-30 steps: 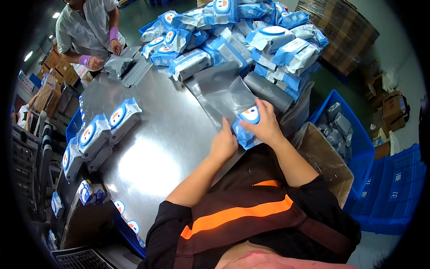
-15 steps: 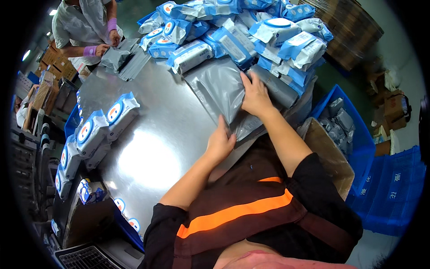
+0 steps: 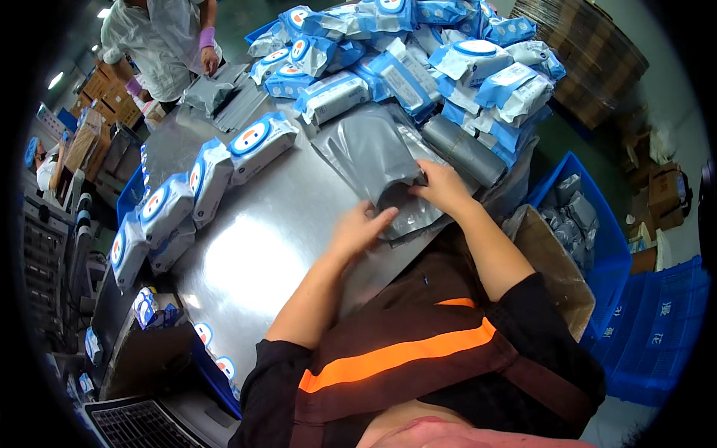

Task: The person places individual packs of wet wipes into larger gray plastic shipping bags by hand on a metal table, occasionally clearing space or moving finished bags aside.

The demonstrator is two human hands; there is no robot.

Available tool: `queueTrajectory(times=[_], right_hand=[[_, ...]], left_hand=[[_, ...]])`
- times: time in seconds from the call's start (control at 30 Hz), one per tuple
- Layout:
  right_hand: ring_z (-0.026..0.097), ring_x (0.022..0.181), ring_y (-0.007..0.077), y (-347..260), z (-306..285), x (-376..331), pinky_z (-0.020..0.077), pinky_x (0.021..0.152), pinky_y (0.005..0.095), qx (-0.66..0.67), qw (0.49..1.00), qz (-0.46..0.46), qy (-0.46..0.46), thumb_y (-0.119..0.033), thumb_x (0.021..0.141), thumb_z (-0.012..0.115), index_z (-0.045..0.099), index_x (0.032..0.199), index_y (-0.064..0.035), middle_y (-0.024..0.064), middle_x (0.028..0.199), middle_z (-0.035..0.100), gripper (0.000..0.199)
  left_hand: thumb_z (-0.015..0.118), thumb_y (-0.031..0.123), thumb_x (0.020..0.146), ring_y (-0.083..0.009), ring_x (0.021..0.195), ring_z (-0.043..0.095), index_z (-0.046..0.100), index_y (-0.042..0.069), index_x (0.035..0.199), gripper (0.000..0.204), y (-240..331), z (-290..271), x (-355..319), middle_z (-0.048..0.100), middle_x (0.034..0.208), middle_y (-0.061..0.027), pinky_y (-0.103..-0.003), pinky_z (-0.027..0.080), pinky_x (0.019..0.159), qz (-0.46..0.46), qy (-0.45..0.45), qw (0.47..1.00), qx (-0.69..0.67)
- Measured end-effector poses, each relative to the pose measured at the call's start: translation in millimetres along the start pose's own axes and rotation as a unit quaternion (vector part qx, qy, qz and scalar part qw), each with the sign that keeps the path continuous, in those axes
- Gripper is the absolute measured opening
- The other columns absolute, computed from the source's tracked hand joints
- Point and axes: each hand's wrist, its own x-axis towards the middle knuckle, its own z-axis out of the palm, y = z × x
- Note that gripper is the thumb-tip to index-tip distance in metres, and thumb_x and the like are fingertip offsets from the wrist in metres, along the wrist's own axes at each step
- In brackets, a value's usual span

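Note:
A grey plastic mailing bag (image 3: 366,153) lies on the metal table in front of me, its mouth gaping toward my body. My right hand (image 3: 447,188) pinches the bag's edge at the right side of the mouth. Just left of the mouth, my left hand (image 3: 357,230) has its thumb and fingers apart; the fingers are slightly blurred. Beneath lie more flat grey bags (image 3: 420,218). A rolled grey bundle (image 3: 464,151) rests to the right of the bag.
A heap of blue-and-white wipes packs (image 3: 407,78) covers the table's far side. More packs (image 3: 210,175) line up at left along the metal table (image 3: 254,231). A blue crate (image 3: 609,231) of grey parcels and a cardboard box (image 3: 549,261) stand at right. A co-worker (image 3: 164,45) stands at far left.
The bag's near end has opened into a gaping mouth. My right hand has come nearer, and my left hand has come off the bag's edge. The left-hand packs have moved farther onto the table.

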Motion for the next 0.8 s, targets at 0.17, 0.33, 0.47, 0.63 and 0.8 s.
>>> queueTrajectory(times=[0.17,0.33,0.47,0.63,0.8], right_hand=[[0.067,0.090,0.0310,12.0,-26.9,-39.5,0.0517,0.075,0.0424,0.017,0.994,0.104,0.033,-0.026,0.078,0.077,0.071,0.100,-0.0066,0.0133,0.092,0.070,0.030],[0.062,0.075,0.0247,-49.7,-13.9,-53.8,0.0498,0.071,0.0364,0.017,0.966,-0.174,0.188,-0.021,0.075,0.081,0.074,0.089,-0.0099,0.0060,0.077,0.064,0.019],[0.058,0.083,0.0264,-84.8,29.1,-41.2,0.0489,0.074,0.0371,0.004,0.970,-0.221,0.100,-0.020,0.072,0.081,0.073,0.085,-0.0101,0.0039,0.081,0.063,0.018],[0.056,0.080,0.0260,-74.3,48.8,-44.9,0.0488,0.072,0.0388,0.009,0.968,-0.228,0.108,-0.020,0.071,0.079,0.069,0.080,-0.0114,0.0029,0.079,0.058,0.016],[0.062,0.079,0.0202,-45.5,21.5,-69.9,0.0494,0.072,0.0312,0.175,0.958,-0.213,0.075,-0.011,0.080,0.077,0.072,0.084,-0.0066,0.0031,0.083,0.067,0.008]], left_hand=[[0.057,0.029,0.092,-0.0196,0.065,0.070,0.068,-0.002,0.075,0.037,-30.0,-15.5,21.8,0.067,0.064,-0.0127,-0.031,0.055,0.061,0.039,0.032,0.991,0.127],[0.052,0.028,0.099,-0.0205,0.065,0.069,0.068,-0.001,0.086,0.035,-51.4,-9.2,8.9,0.069,0.072,-0.0112,-0.030,0.054,0.060,-0.046,-0.097,0.960,-0.259],[0.051,0.024,0.097,-0.0211,0.065,0.067,0.065,-0.002,0.088,0.031,-48.1,-14.1,-0.3,0.065,0.072,-0.0101,-0.031,0.053,0.058,0.011,-0.085,0.955,-0.284],[0.050,0.022,0.096,-0.0226,0.066,0.065,0.062,-0.003,0.082,0.030,-43.9,-12.4,-1.4,0.058,0.070,-0.0091,-0.033,0.054,0.059,-0.015,-0.076,0.933,-0.350],[0.048,0.023,0.094,-0.0266,0.062,0.066,0.060,-0.004,0.081,0.032,-58.5,-14.5,12.0,0.059,0.067,-0.0125,-0.036,0.054,0.058,-0.025,-0.065,0.951,-0.301]])
